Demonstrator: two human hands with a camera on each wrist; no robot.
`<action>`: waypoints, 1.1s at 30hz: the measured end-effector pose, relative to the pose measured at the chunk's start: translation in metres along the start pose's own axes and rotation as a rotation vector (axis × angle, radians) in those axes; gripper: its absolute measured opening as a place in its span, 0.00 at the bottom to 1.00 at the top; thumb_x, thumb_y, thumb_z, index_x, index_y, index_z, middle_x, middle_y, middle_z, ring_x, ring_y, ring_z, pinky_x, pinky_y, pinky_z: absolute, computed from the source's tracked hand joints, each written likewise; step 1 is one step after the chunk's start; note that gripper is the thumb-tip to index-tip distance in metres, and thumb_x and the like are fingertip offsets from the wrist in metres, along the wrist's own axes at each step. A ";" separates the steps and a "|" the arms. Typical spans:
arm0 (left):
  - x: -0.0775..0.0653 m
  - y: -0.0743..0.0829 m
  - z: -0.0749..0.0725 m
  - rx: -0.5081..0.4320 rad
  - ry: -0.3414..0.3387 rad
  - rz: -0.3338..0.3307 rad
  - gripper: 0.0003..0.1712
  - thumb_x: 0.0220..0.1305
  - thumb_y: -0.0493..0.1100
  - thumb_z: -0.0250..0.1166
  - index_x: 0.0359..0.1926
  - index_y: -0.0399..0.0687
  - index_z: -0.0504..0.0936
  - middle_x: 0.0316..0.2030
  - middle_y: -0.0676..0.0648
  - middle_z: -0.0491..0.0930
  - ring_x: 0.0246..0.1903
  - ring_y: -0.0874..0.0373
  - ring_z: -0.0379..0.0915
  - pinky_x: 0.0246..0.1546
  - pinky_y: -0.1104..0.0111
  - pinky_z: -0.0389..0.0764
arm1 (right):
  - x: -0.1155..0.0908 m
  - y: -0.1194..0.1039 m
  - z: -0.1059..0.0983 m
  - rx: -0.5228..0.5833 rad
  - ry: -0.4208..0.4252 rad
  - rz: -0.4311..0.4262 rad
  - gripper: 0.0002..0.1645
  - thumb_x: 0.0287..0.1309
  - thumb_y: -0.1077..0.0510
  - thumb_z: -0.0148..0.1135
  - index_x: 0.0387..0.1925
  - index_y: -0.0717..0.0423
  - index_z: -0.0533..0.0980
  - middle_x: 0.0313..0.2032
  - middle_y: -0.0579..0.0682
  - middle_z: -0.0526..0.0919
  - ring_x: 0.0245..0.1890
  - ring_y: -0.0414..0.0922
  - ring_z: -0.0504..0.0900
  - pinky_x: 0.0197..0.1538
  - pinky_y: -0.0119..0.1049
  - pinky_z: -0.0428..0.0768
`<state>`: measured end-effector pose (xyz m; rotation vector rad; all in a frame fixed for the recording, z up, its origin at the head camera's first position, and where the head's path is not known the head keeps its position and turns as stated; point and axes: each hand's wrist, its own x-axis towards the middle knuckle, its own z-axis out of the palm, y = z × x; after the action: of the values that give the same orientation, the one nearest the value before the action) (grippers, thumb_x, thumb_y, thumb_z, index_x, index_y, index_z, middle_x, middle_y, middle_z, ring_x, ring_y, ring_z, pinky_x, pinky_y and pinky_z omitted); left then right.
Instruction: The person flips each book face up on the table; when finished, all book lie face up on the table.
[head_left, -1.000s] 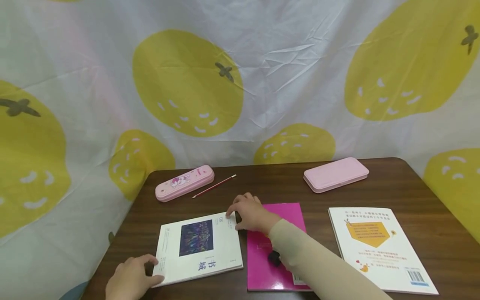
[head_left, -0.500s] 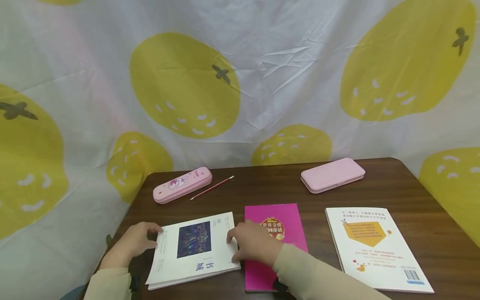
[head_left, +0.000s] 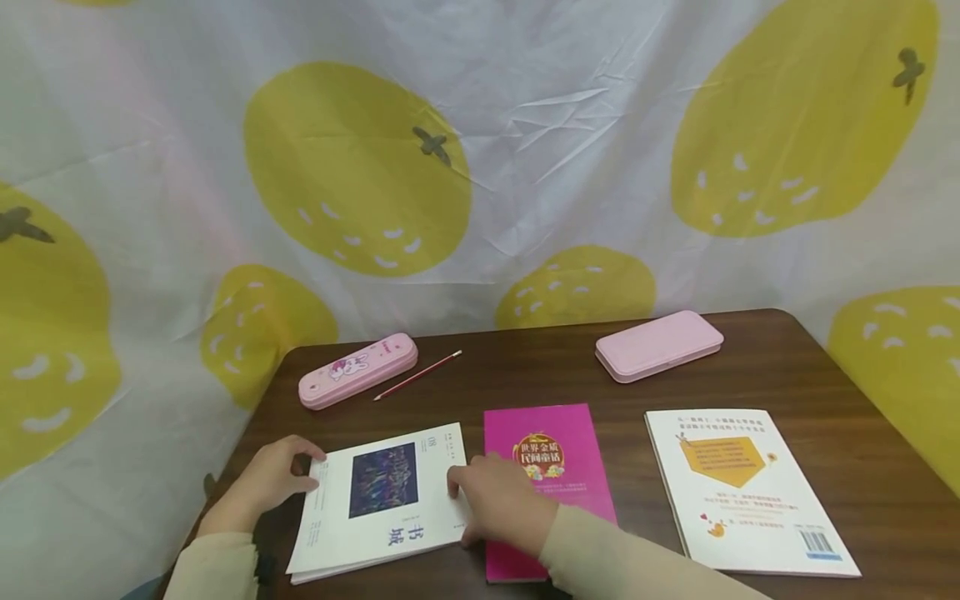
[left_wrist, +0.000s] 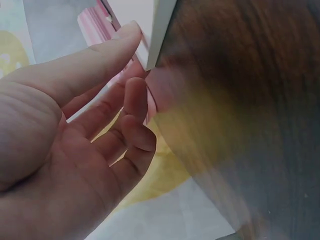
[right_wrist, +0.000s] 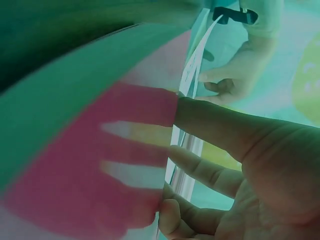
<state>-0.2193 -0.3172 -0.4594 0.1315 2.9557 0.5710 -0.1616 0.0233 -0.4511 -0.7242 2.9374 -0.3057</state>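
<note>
A white magazine (head_left: 442, 492) with a dark picture lies at the left front of the table, a second page edge showing along its near side. My left hand (head_left: 273, 475) grips its left edge by the far corner. In the left wrist view my left thumb (left_wrist: 112, 50) lies on the white face, with fingertips behind the edge. My right hand (head_left: 506, 504) holds the right edge, thumb toward me and fingers farther up; it covers part of a magenta book (head_left: 555, 417). The right wrist view shows the fingertips (right_wrist: 182, 157) of the right hand against the thin white edge.
A white book (head_left: 742, 500) with an orange shape lies at the right. Behind are a pink rabbit pencil case (head_left: 360, 371), a red pencil (head_left: 417, 376) and a plain pink case (head_left: 660, 344). A fruit-print curtain (head_left: 480, 167) hangs beyond the table's far edge.
My left hand has moved from the magazine's near left corner up toward its far left corner. My right hand has slid down the right edge toward me, uncovering the magenta book's title.
</note>
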 end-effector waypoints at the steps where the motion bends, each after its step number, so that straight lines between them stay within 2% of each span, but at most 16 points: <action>1: 0.000 0.000 0.000 -0.004 0.004 0.004 0.19 0.52 0.33 0.79 0.46 0.43 0.86 0.44 0.43 0.82 0.34 0.54 0.71 0.32 0.63 0.72 | 0.001 0.000 0.001 0.003 -0.003 0.005 0.34 0.24 0.41 0.90 0.37 0.40 0.80 0.31 0.45 0.81 0.31 0.43 0.75 0.33 0.39 0.75; 5: -0.004 -0.002 0.000 -0.009 0.010 0.008 0.19 0.53 0.34 0.78 0.47 0.42 0.86 0.44 0.43 0.81 0.33 0.54 0.70 0.31 0.64 0.70 | 0.005 0.001 0.002 0.016 -0.003 0.009 0.34 0.24 0.43 0.90 0.37 0.41 0.79 0.31 0.45 0.81 0.31 0.43 0.74 0.32 0.38 0.75; 9: -0.009 -0.001 -0.002 0.002 0.014 0.001 0.19 0.51 0.34 0.79 0.46 0.42 0.86 0.41 0.44 0.81 0.32 0.53 0.70 0.33 0.62 0.71 | 0.009 0.003 -0.001 0.016 0.031 -0.008 0.31 0.26 0.47 0.90 0.37 0.43 0.81 0.31 0.46 0.82 0.32 0.43 0.75 0.33 0.38 0.75; 12: -0.013 0.000 -0.004 0.032 0.003 0.003 0.20 0.48 0.35 0.81 0.43 0.43 0.85 0.41 0.43 0.83 0.37 0.50 0.76 0.41 0.54 0.78 | 0.012 0.005 -0.006 -0.001 0.053 -0.019 0.29 0.28 0.51 0.89 0.37 0.44 0.82 0.32 0.47 0.83 0.33 0.45 0.76 0.34 0.39 0.77; 16: -0.019 0.003 -0.006 0.059 -0.035 -0.007 0.21 0.46 0.37 0.83 0.43 0.47 0.85 0.41 0.45 0.85 0.43 0.48 0.80 0.51 0.46 0.79 | 0.018 0.008 -0.010 0.004 0.041 0.007 0.27 0.29 0.54 0.87 0.37 0.43 0.83 0.33 0.47 0.84 0.34 0.46 0.77 0.35 0.41 0.77; 21: -0.024 0.006 -0.006 0.066 -0.061 -0.031 0.21 0.44 0.39 0.83 0.41 0.50 0.85 0.36 0.49 0.82 0.37 0.52 0.76 0.44 0.52 0.79 | 0.025 0.011 -0.014 0.081 0.010 0.055 0.24 0.29 0.59 0.83 0.35 0.44 0.83 0.32 0.45 0.85 0.33 0.47 0.75 0.35 0.42 0.75; 26: -0.032 0.005 -0.006 0.065 -0.052 -0.029 0.21 0.41 0.39 0.84 0.37 0.51 0.84 0.30 0.51 0.79 0.32 0.57 0.72 0.36 0.60 0.74 | 0.034 0.012 -0.015 0.131 0.014 0.062 0.22 0.31 0.64 0.78 0.35 0.44 0.84 0.34 0.45 0.86 0.35 0.47 0.78 0.35 0.42 0.76; 33: -0.042 0.007 -0.005 0.036 -0.076 0.000 0.21 0.36 0.37 0.83 0.31 0.52 0.81 0.24 0.52 0.76 0.26 0.57 0.69 0.30 0.63 0.70 | 0.050 0.022 -0.011 0.148 0.033 0.035 0.14 0.44 0.65 0.72 0.34 0.46 0.85 0.36 0.45 0.87 0.35 0.43 0.78 0.40 0.40 0.77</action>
<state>-0.1779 -0.3170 -0.4480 0.1535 2.8934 0.5015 -0.2169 0.0210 -0.4475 -0.6524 2.9156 -0.5299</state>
